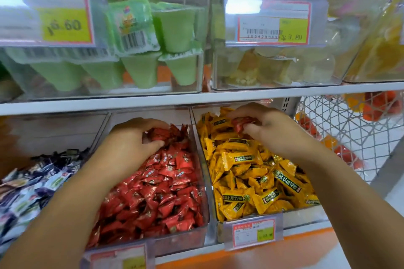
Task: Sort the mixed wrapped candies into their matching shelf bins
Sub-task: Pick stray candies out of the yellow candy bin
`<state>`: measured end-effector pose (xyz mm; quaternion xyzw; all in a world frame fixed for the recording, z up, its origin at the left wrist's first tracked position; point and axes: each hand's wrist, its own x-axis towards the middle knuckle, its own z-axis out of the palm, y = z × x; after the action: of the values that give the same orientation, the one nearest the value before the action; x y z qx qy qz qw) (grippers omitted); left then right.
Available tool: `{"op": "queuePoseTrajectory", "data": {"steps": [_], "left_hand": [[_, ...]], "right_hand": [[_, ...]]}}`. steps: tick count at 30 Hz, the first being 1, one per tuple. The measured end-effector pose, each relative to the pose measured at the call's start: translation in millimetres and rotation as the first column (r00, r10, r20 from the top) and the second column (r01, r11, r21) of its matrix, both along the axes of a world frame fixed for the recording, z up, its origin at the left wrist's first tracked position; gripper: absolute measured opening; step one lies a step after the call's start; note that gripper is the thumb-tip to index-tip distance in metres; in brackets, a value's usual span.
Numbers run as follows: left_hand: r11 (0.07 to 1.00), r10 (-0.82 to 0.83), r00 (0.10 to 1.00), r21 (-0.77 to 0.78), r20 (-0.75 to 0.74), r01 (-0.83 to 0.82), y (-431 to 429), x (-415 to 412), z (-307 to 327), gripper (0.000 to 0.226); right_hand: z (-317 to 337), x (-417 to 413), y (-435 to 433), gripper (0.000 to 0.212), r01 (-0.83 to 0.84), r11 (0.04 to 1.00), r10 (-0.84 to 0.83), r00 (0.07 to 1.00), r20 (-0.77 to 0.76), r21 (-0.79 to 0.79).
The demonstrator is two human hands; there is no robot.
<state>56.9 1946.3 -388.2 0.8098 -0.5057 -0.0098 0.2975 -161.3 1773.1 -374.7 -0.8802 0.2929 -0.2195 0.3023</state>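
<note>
Three clear bins stand side by side on the lower shelf. The middle bin (202, 183) is heaped with red wrapped candies (159, 190). The right bin (303, 214) is full of yellow wrapped candies (251, 177). My left hand (133, 140) is at the back of the red bin, its fingers curled round some red candies. My right hand (262, 124) is at the back of the yellow bin and pinches a red candy (240, 123) above the yellow ones.
The left bin holds dark and white wrapped candies (35, 183). The upper shelf (196, 98) overhangs the bins and carries clear boxes of green jelly cups (140, 67) and pale jelly cups (273, 67). A wire basket (341, 129) with orange items stands at the right.
</note>
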Motion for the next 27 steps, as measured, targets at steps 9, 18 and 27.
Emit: {"op": "queuePoseTrajectory", "data": {"steps": [9, 18, 27], "left_hand": [[0.997, 0.007, 0.999, 0.071, 0.043, -0.01, 15, 22, -13, 0.051], [0.969, -0.23, 0.963, -0.058, 0.14, 0.24, -8, -29, -8, 0.038], [0.932, -0.361, 0.929, 0.074, 0.084, 0.356, -30, -50, -25, 0.052]], "right_hand": [[-9, 37, 28, 0.042, -0.172, 0.98, 0.152, 0.972, 0.179, 0.098], [-24, 13, -17, 0.038, 0.206, 0.966, -0.24, 0.94, -0.243, -0.159], [-20, -6, -34, 0.02, 0.236, 0.965, -0.242, 0.969, -0.048, -0.117]]}}
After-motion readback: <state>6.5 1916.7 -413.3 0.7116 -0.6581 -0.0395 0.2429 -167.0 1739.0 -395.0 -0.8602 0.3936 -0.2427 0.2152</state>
